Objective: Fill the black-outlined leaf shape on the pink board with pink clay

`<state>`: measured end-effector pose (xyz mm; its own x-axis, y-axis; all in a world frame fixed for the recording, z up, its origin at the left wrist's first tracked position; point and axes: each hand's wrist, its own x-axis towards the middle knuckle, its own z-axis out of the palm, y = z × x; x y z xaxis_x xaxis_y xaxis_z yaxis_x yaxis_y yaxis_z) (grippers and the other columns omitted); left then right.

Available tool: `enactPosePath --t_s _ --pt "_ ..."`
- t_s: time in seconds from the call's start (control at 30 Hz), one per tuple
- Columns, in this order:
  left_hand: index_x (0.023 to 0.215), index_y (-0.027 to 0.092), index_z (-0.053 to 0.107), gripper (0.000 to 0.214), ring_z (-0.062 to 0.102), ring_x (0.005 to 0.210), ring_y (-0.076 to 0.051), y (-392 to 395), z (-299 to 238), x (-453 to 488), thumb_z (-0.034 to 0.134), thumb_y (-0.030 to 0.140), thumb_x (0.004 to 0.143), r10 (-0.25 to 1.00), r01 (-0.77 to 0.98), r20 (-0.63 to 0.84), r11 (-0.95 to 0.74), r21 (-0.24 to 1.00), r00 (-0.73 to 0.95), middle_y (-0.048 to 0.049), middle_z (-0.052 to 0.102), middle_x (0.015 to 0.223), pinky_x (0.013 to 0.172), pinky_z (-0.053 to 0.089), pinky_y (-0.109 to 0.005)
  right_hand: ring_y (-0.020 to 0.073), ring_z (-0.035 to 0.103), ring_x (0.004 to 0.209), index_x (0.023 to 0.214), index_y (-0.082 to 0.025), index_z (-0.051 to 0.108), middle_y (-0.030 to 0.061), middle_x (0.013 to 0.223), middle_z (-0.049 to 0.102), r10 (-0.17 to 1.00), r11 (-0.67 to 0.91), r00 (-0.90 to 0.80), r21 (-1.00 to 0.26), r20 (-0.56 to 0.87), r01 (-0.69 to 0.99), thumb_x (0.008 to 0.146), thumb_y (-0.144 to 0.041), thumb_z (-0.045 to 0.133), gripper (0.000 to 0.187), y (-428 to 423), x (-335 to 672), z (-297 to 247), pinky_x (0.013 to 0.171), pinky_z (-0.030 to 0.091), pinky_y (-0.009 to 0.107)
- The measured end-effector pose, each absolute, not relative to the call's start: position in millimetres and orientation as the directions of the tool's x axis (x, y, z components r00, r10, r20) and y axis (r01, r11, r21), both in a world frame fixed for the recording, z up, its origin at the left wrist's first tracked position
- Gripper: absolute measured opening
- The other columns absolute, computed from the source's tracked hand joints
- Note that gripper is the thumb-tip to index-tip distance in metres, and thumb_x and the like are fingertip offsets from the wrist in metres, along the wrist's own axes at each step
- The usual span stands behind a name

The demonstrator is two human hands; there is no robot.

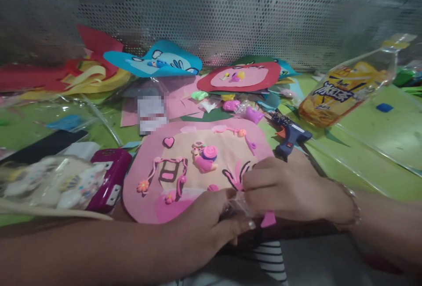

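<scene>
A pink felt craft board [184, 163] lies on the green table in front of me, decorated with a heart, a snail, flowers and a small house shape. My left hand [207, 220] and my right hand [283, 187] meet at the board's near edge. Both are closed, pinching a small clear plastic bag [239, 204] between them. A pink piece [267, 219] sticks out below my right hand. What is inside the bag is hidden by my fingers.
A blue glue gun [290, 135] lies right of the board. A yellow snack bag [346, 90] stands at the right. A magenta case [110, 178] and a clear packet of white shapes [56, 182] sit left. Coloured felt pieces [154, 61] pile against the perforated metal wall.
</scene>
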<state>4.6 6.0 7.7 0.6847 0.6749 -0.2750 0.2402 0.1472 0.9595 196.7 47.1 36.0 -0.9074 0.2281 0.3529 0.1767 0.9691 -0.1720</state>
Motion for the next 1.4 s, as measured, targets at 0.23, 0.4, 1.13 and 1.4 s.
enactPosePath --t_s 0.23,0.4,1.13,1.4 --pt "0.076 0.018 0.048 0.013 0.038 0.066 -0.012 3 3 4 0.056 0.024 0.085 0.589 0.269 -0.281 0.111 0.957 0.758 0.0033 0.045 0.073 0.059 0.033 -0.019 0.0118 0.03 0.048 0.057 -0.018 0.048 -0.0016 0.054 0.041 0.086 0.948 -0.892 -0.312 0.445 -0.064 0.095 -0.016 0.035 0.039 47 197 31 0.046 0.028 0.027" --pt "0.071 0.018 0.043 0.022 0.04 0.066 -0.011 2 2 1 0.05 0.025 0.09 0.583 0.287 -0.211 -0.039 0.957 0.785 0.0044 0.043 0.072 0.06 0.031 -0.02 0.0116 0.042 0.054 0.085 -0.012 0.063 -0.0002 0.058 0.047 0.145 0.949 -0.86 -0.314 0.49 -0.019 0.094 -0.02 0.045 0.022 52 201 35 0.053 0.035 0.025" --pt "0.086 0.018 0.057 0.025 0.051 0.061 -0.015 2 19 -5 0.057 0.044 0.086 0.635 0.525 -0.313 -0.174 0.833 0.707 -0.0001 0.058 0.075 0.049 0.03 -0.022 0.012 0.04 0.054 0.077 -0.013 0.064 0.0008 0.062 0.052 0.042 0.948 -0.951 -0.312 0.306 -0.059 0.093 -0.013 0.042 0.026 49 198 32 0.05 0.031 0.029" --pt "0.074 0.019 0.049 0.03 0.047 0.06 -0.014 -4 7 0 0.04 0.04 0.092 0.655 0.442 -0.289 -0.077 0.894 0.698 0.001 0.052 0.069 0.053 0.032 -0.023 0.0101 0.039 0.05 0.085 -0.013 0.067 -0.0034 0.055 0.039 0.164 0.872 -0.885 -0.483 0.436 -0.077 0.091 -0.016 0.051 0.017 57 203 33 0.049 0.032 0.025"
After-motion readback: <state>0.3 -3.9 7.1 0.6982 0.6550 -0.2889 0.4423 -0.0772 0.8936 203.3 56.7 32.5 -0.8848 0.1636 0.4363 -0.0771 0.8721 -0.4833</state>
